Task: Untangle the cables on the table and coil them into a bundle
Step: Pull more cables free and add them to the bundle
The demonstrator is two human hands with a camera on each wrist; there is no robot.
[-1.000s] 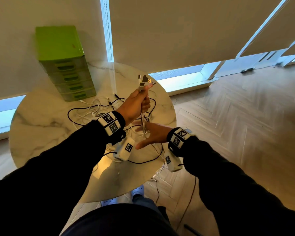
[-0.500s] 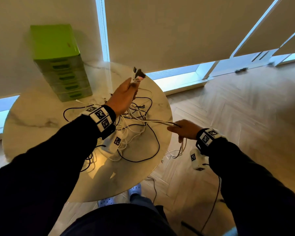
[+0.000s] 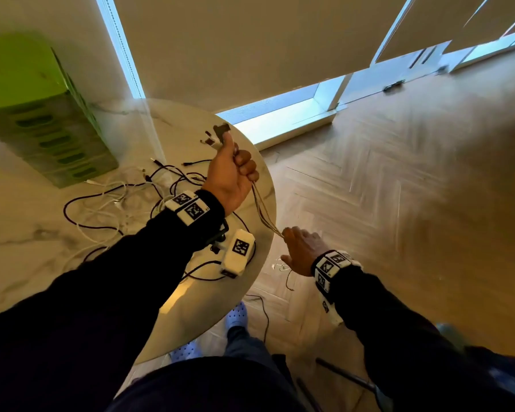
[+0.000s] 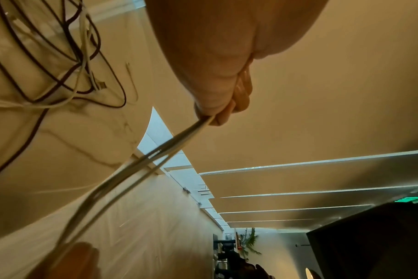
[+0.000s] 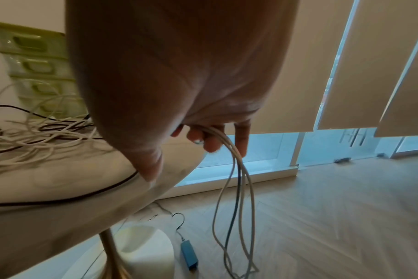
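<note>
Though taut, cables (image 3: 263,212) between fingers (image 3: 247,166).

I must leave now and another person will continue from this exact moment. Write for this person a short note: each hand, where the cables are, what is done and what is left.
Left hand: raised above the table, it grips several cables just below their connector ends.
Right hand: beyond the table's edge, fingers curled round the same held cables, whose loose lengths hang toward the floor in the right wrist view.
Rest of the cables: a black and white tangle lies on the round marble table, in front of the green drawer unit.
Done: a few cables gathered by their ends.
Left: free the tangle, then coil everything into one bundle.
</note>
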